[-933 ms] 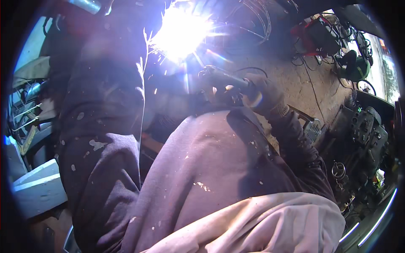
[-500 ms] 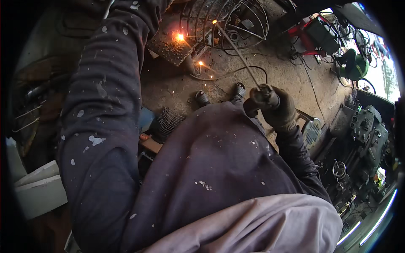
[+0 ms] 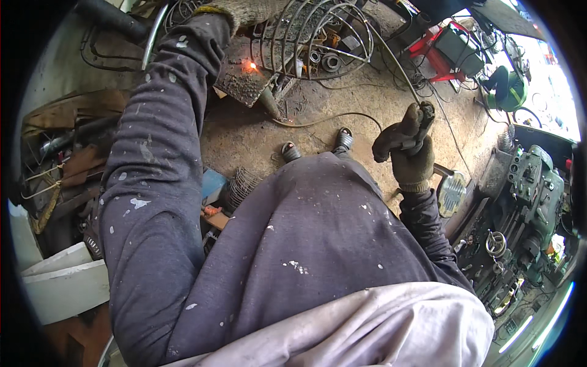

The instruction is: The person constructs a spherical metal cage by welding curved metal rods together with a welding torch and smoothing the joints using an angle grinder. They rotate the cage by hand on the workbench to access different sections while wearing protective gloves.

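Fingers (image 3: 412, 160) (right, gloved) grip rod holder (image 3: 403, 130); red stool (image 3: 424, 44) beyond.

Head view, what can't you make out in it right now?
In the head view:
Left hand: cut off by the top edge, grip unseen.
Wire cage: top cut off by the same edge.
Thin rod: far tip unclear near the cage wires.
Rod holder: partly hidden by the gloved right hand.
Green shape, far right: too small to identify.

wire cage (image 3: 310, 44): dull metal | plate (image 3: 240, 84): rough, probably metal | right glove (image 3: 411, 162): matt cloth
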